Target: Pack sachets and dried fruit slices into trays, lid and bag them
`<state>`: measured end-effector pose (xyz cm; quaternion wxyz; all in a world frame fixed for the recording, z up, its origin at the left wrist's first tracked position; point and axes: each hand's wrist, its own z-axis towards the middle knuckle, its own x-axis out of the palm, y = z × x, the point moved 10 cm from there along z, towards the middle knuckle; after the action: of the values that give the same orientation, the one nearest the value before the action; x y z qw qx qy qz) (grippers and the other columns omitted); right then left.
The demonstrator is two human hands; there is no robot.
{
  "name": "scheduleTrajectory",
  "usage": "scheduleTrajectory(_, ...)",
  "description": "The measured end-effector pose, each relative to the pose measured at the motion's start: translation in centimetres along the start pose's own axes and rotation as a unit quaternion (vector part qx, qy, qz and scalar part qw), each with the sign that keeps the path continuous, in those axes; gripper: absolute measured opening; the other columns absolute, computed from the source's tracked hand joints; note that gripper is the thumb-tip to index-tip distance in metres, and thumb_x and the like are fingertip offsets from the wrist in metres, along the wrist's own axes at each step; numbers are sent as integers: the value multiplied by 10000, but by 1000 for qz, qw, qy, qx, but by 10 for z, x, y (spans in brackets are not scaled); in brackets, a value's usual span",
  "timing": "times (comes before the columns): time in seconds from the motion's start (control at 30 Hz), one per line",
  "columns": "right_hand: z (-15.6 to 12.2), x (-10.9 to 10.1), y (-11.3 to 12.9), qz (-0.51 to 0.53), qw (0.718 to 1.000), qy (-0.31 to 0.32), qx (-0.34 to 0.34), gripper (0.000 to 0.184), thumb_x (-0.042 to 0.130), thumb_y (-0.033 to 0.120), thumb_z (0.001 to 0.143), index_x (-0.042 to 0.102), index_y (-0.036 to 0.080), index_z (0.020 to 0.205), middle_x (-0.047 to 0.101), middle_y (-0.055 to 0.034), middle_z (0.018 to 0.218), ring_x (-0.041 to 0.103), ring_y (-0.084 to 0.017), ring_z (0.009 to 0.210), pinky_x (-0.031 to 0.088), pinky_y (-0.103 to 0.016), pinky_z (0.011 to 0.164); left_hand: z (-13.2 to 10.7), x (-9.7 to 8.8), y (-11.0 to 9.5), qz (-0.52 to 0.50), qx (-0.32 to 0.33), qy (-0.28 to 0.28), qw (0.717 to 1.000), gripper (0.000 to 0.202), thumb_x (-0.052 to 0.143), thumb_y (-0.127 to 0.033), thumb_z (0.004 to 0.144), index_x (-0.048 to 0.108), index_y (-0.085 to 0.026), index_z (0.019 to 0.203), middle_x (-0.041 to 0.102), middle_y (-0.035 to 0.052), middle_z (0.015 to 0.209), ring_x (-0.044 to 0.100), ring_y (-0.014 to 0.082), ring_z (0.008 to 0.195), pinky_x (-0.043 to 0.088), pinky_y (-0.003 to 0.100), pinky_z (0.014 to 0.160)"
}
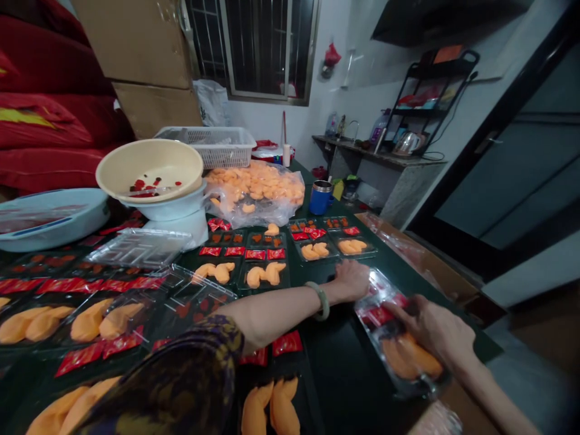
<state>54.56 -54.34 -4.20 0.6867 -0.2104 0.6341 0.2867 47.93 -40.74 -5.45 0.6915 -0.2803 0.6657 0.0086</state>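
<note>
Patterned sleeve [181, 380] fills the bottom of the view, and the left forearm runs from it across the dark table [344, 374] toward the right. Beyond lie rows of black trays [265, 275] holding orange pieces and red packets, a clear bag [258, 190] of more orange pieces, stacked bowls [149, 166] and a white basket [217, 145]. At the table's right edge sits a covered tray [399, 338], its long axis running from far-left to near-right. The left hand [351, 279], with a pale bangle [321, 300] at the wrist, rests on the far end with fingers loosely curled; whether it grips is unclear. The right hand [435, 329], the nearer one, lies over the near end with fingers spread flat on the lid, closed around nothing. Its fingertips are blurred, and it hides the tray's near corner.
</note>
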Motion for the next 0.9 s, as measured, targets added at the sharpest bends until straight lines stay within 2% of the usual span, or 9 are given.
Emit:
scheduleTrajectory(0.13, -39, 2, 38, -42, 999, 14, -25, 590, 295, 620, 842, 559, 224, 1191, 652, -118, 892, 656, -274, 705, 425, -332, 542, -32, -4, 6, 28, 36, -10, 999, 285, 522, -304, 762, 638, -156, 976, 606, 154, 1029, 552, 301, 980, 483, 393, 742)
scheduleTrajectory(0.23, -43, 5, 51, -44, 998, 19, -46, 583, 284, 595, 859, 539, 226, 1231, 639, -105, 848, 653, -259, 690, 434, -327, 558, -29, -22, 19, 56, 37, -20, 998, 197, 520, -244, 765, 661, -158, 872, 632, 135, 940, 573, 267, 906, 464, 362, 745)
scheduleTrajectory(0.3, -39, 10, 50, -37, 998, 18, -51, 586, 267, 597, 861, 554, 225, 1212, 635, -99, 823, 651, -254, 694, 439, -324, 572, -14, -45, 41, 78, 15, -46, 996, 177, 514, -195, 764, 661, -148, 852, 635, 139, 933, 559, 266, 924, 443, 359, 766)
scheduleTrajectory(0.4, -33, 16, 43, -12, 999, 11, -46, 588, 286, 609, 851, 557, 227, 1206, 637, -100, 806, 644, -243, 702, 440, -312, 587, 14, -79, 89, 108, -37, -93, 989, 230, 494, -138, 765, 644, -130, 941, 609, 168, 1037, 496, 295, 1027, 406, 384, 809)
scheduleTrajectory(0.53, -30, 21, 40, 14, 999, 2, -43, 536, 342, 593, 844, 559, 252, 1197, 651, -99, 840, 636, -221, 683, 435, -301, 598, 41, -92, 139, 130, -74, -97, 984, 223, 500, -101, 747, 659, -120, 902, 634, 173, 976, 489, 297, 1016, 358, 419, 854)
scheduleTrajectory(0.6, -29, 20, 41, 17, 999, 1, -39, 526, 348, 586, 845, 555, 253, 1196, 654, -94, 832, 634, -217, 672, 433, -296, 594, 48, -92, 146, 132, -71, -99, 984, 216, 477, -78, 750, 667, -107, 848, 644, 177, 937, 497, 285, 1002, 327, 427, 884)
scheduleTrajectory(0.73, -29, 20, 41, 14, 999, 7, -39, 536, 333, 579, 848, 549, 237, 1200, 657, -93, 819, 636, -222, 666, 435, -300, 585, 48, -96, 138, 111, -62, -128, 984, 243, 436, -72, 780, 668, -105, 840, 645, 183, 962, 476, 272, 1054, 291, 409, 923)
scheduleTrajectory(0.8, -28, 22, 40, 15, 999, 6, -45, 530, 328, 575, 849, 549, 242, 1198, 662, -93, 834, 641, -225, 674, 441, -307, 590, 42, -102, 135, 86, -64, -149, 983, 248, 442, -104, 794, 660, -105, 913, 638, 182, 989, 491, 267, 1044, 324, 384, 891)
scheduleTrajectory(0.9, -24, 26, 36, 18, 999, -2, -50, 529, 335, 570, 847, 557, 231, 1186, 669, -98, 822, 648, -231, 680, 451, -315, 601, 24, -113, 133, 33, -70, -169, 983, 258, 441, -182, 824, 658, -115, 947, 648, 148, 943, 564, 231, 898, 394, 318, 760)
